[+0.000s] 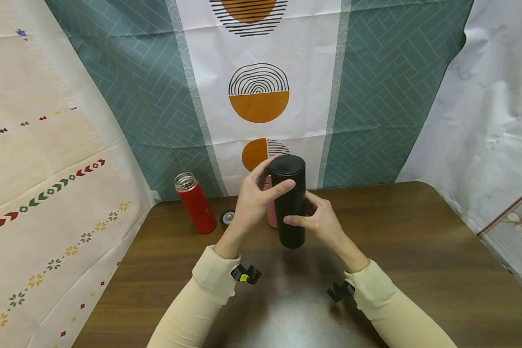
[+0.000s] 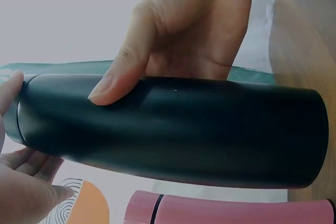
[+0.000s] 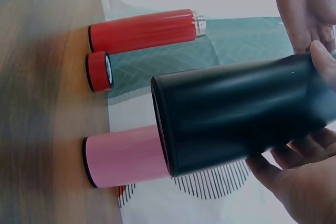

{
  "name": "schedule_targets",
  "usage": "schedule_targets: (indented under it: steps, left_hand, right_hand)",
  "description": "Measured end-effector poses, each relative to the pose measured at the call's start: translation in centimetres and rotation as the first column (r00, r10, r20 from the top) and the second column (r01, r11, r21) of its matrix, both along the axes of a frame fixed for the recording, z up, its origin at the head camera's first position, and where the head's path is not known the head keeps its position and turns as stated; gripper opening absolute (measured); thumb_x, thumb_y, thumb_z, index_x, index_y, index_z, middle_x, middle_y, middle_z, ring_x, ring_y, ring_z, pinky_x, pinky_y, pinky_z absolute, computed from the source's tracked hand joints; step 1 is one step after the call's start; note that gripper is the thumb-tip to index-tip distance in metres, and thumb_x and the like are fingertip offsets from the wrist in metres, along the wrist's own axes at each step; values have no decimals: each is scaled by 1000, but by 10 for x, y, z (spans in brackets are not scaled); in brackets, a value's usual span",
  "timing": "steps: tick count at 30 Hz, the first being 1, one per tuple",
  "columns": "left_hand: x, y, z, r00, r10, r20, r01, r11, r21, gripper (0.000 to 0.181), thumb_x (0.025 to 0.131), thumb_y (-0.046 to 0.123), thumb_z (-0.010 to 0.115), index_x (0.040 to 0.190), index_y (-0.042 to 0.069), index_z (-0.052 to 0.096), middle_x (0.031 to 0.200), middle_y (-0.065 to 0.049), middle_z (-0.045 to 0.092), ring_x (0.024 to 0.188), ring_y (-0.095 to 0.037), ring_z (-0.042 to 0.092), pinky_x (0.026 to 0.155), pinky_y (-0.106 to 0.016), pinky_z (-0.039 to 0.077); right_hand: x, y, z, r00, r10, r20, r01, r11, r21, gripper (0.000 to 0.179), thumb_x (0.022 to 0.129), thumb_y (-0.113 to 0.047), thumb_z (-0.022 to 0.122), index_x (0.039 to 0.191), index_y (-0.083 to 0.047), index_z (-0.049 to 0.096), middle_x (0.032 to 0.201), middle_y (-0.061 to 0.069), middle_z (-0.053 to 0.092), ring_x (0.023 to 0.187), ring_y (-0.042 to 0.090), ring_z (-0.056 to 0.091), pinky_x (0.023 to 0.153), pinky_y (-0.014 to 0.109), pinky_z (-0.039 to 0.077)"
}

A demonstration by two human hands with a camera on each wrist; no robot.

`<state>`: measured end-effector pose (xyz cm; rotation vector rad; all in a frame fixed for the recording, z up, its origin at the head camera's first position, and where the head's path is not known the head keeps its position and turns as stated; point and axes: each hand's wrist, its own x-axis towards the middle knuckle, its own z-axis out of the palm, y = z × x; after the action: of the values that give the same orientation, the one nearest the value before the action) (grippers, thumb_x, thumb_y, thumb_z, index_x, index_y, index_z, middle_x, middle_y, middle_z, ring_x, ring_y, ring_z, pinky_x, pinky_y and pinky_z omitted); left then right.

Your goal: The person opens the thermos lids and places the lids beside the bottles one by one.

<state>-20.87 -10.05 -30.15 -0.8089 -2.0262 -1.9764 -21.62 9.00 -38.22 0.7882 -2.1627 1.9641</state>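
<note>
Both hands hold a black thermos bottle [image 1: 290, 208] upright, raised above the table. My left hand [image 1: 255, 195] grips it near the lid, with the thumb laid across the front just below the top. Lower down, my right hand [image 1: 324, 222] grips the body from the right, its thumb on the front and its fingers behind. In the left wrist view the black bottle [image 2: 210, 129] shows a thin seam near its lid end. Partly hidden behind it stands a pink bottle [image 3: 126, 156].
A red bottle [image 1: 197, 205] without its lid stands at the table's back left, its steel neck showing. Beside it lies a red lid [image 3: 100, 71]. The wooden table [image 1: 396, 251] meets a patterned cloth hanging [image 1: 383, 96] at its back edge.
</note>
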Motion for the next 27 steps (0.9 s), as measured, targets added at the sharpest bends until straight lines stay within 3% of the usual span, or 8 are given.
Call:
schedule_targets:
  steps: [4, 9, 12, 16, 21, 27]
  left_hand:
    - [-1, -1, 1, 999, -17, 27, 17, 1000, -14, 60, 94, 14, 77, 150, 15, 55, 140, -3, 63, 131, -19, 56, 110, -45, 48]
    - [-5, -8, 3, 991, -108, 72, 109, 994, -14, 64, 95, 22, 76, 153, 11, 50, 147, -3, 58, 140, -18, 49, 121, -44, 34]
    - [-8, -11, 3, 982, -161, 100, 163, 986, -16, 71, 94, 35, 79, 154, 13, 50, 147, -5, 58, 136, -23, 53, 120, -45, 36]
    - [-10, -13, 2, 976, -188, 111, 193, 981, -32, 75, 90, 47, 80, 153, 18, 52, 143, -6, 60, 128, -29, 58, 111, -47, 47]
    - [-8, -10, -1, 982, -169, 89, 170, 985, -13, 70, 91, 42, 80, 151, 16, 54, 143, -8, 61, 128, -29, 58, 111, -46, 47]
    - [-6, -4, -3, 996, -84, 31, 84, 996, 0, 69, 92, 35, 81, 151, 11, 53, 143, -8, 61, 134, -23, 55, 118, -49, 39]
  right_hand:
    - [0, 1, 1, 1000, -2, 8, 2, 1000, 9, 53, 81, -14, 88, 131, -9, 69, 119, 10, 74, 99, 26, 74, 87, 34, 60]
    - [0, 3, 1, 999, 26, 30, -27, 1000, 13, 55, 83, -15, 87, 133, -8, 67, 118, 11, 74, 99, 27, 74, 86, 35, 60]
    - [0, 4, 1, 998, 48, 42, -48, 999, 13, 56, 83, -18, 87, 134, -8, 67, 118, 11, 74, 99, 28, 73, 86, 34, 60]
    - [0, 5, 0, 996, 79, 46, -79, 997, 16, 57, 83, -21, 87, 134, -6, 66, 118, 12, 74, 99, 29, 72, 87, 35, 59]
    - [-1, 5, -2, 996, 78, 43, -79, 997, 11, 56, 83, -20, 87, 134, -7, 66, 119, 12, 74, 99, 29, 72, 87, 34, 59]
    - [-1, 2, -2, 999, 27, 19, -28, 1000, 7, 55, 82, -16, 87, 133, -8, 67, 120, 10, 74, 101, 26, 74, 88, 35, 60]
